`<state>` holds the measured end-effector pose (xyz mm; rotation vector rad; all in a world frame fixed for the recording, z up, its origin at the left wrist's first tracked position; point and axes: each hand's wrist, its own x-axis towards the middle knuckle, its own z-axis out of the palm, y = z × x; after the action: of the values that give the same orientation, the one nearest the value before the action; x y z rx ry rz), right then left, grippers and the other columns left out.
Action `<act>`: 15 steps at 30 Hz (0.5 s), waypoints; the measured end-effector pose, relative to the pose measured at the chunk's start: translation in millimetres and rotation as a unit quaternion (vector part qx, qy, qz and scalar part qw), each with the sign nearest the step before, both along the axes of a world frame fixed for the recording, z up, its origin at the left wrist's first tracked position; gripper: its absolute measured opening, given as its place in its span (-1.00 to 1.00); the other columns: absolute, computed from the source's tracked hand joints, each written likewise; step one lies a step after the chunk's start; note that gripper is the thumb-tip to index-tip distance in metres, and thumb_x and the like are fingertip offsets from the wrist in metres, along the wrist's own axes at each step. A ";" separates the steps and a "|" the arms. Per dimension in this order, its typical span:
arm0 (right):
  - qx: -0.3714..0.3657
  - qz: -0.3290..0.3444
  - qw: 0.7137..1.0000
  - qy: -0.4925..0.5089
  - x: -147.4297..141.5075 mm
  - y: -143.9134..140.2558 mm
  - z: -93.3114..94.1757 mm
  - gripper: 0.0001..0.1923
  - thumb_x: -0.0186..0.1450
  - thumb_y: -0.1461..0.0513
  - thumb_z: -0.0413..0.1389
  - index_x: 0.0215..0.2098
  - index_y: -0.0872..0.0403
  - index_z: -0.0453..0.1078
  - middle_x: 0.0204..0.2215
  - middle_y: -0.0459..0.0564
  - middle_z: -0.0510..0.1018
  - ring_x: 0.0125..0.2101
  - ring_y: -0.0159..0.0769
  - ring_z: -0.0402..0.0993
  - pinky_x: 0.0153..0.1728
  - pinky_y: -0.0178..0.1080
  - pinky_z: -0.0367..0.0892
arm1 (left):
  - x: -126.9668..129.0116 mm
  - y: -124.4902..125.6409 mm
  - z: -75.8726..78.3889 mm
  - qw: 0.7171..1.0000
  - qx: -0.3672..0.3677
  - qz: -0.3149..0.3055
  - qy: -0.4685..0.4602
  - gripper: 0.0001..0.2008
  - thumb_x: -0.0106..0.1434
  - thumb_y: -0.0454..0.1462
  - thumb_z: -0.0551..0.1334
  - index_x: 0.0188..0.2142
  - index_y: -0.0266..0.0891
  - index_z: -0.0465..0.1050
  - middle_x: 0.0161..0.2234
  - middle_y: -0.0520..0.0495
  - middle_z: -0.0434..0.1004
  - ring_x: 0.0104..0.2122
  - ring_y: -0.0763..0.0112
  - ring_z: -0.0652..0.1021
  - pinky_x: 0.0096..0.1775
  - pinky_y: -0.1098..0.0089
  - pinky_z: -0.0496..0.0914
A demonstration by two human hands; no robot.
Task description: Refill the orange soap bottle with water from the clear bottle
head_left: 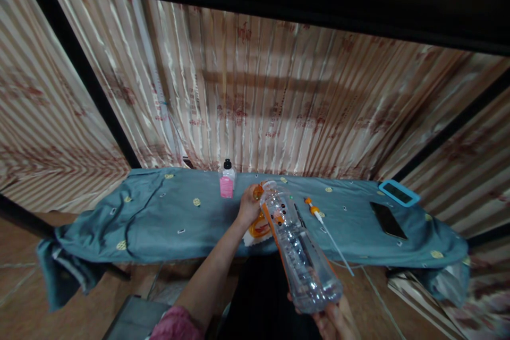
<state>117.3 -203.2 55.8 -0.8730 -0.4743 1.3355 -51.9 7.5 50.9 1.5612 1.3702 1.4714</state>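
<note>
The principal item is a large clear plastic bottle (298, 249), held at a slant. Its long axis runs diagonally through the scene: the mouth end points far and left, the base near and right. The mouth end lies over the surface (159, 223), which is covered in blue-green patterned cloth; the base extends nearer than the surface's near edge.

The left hand (249, 205) is at the mouth end. Its grip is closed, fingers curled about a translucent orange piece (258, 191) just beside the bottle's mouth; whether these fingers also bear on the neck cannot be determined. The right hand (330, 319) is at the base. Its grip is spread to the width of the bottle and clamped on it, with fingertips showing at the left side and the remainder of the hand below and to the right.

Directly below the left hand is an orange item with a white serrated edge (258, 229), partly hidden. To the right of the bottle lies an orange and white pump head (314, 210), its long tube (338, 249) pointing near and right, past the near edge. A pink-labelled bottle (227, 180) with a black cap stands upright, far and left of the hands. At the right end are a dark phone (388, 220) and, farther back, a blue-framed device (399, 193).
</note>
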 end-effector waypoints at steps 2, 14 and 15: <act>0.005 0.009 1.000 -0.004 1.2 -0.3 -0.8 -0.53 -0.08 0.02 0.44 -0.20 -0.12 0.57 -0.32 -0.04 0.69 -0.37 -0.18 0.64 -0.40 -0.29 0.52 | 0.1 -0.5 0.5 1.000 0.000 0.002 -0.005 -0.76 0.09 -0.09 0.32 -0.40 -0.22 0.44 -0.39 -0.04 0.50 -0.34 0.32 0.49 -0.21 0.33 0.35; 0.005 0.006 1.000 -0.007 3.7 -1.0 0.4 -0.55 -0.08 0.02 0.44 -0.23 -0.11 0.57 -0.27 -0.05 0.69 -0.36 -0.19 0.65 -0.42 -0.32 0.52 | 0.3 -1.6 0.2 1.000 0.003 -0.004 0.006 -0.76 0.11 -0.09 0.32 -0.37 -0.22 0.46 -0.36 -0.06 0.55 -0.33 0.30 0.53 -0.22 0.33 0.40; 0.006 0.009 1.000 -0.008 4.4 -1.4 0.2 -0.57 -0.08 0.02 0.44 -0.24 -0.11 0.57 -0.27 -0.06 0.69 -0.38 -0.22 0.65 -0.43 -0.35 0.51 | 0.4 -1.7 0.1 1.000 0.004 -0.006 0.005 -0.76 0.11 -0.10 0.31 -0.37 -0.22 0.46 -0.36 -0.06 0.55 -0.32 0.30 0.53 -0.22 0.33 0.40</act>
<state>121.7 -204.5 56.0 -0.8723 -0.5028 1.3419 -51.5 5.8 51.0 1.5814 1.3604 1.4660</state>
